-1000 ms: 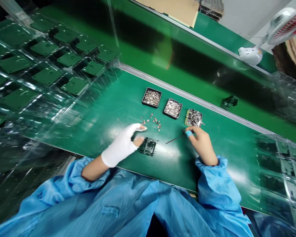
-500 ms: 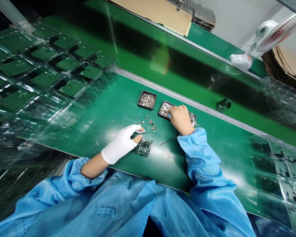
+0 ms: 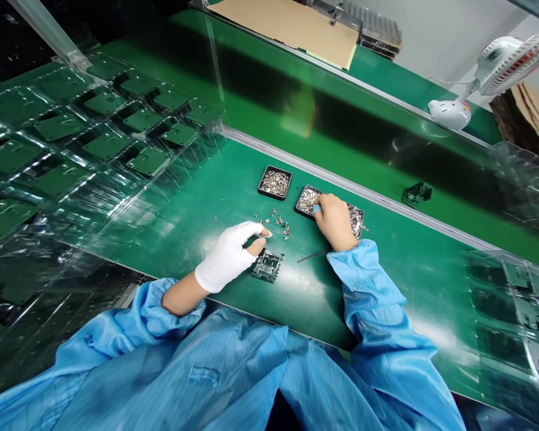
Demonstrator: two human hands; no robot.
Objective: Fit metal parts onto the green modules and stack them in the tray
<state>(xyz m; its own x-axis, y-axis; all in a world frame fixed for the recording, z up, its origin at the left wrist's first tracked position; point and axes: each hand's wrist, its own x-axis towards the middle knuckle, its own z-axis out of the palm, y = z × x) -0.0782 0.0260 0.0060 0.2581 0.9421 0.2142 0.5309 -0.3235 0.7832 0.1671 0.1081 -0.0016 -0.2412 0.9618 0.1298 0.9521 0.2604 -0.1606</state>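
Note:
My left hand, in a white glove with bare thumb and fingertip, hovers at the left edge of a green circuit board. Its thumb and forefinger are apart, with nothing visible between them. Farther right, my right hand reaches over a small black tray of shiny metal parts. The fingers are curled together, with a blue cover on one digit. Whatever they may pinch is hidden. Loose metal parts lie scattered between the hands. A thin dark rod rests below my right wrist.
Another black tray of metal parts stands at the left, and more metal parts sit right of my right hand. Clear plastic trays with boards are stacked left and right. A white fan stands on the back shelf.
The whole view has shifted slightly, so things appear a little farther right. Both hands keep nearly the same places relative to the board and the trays.

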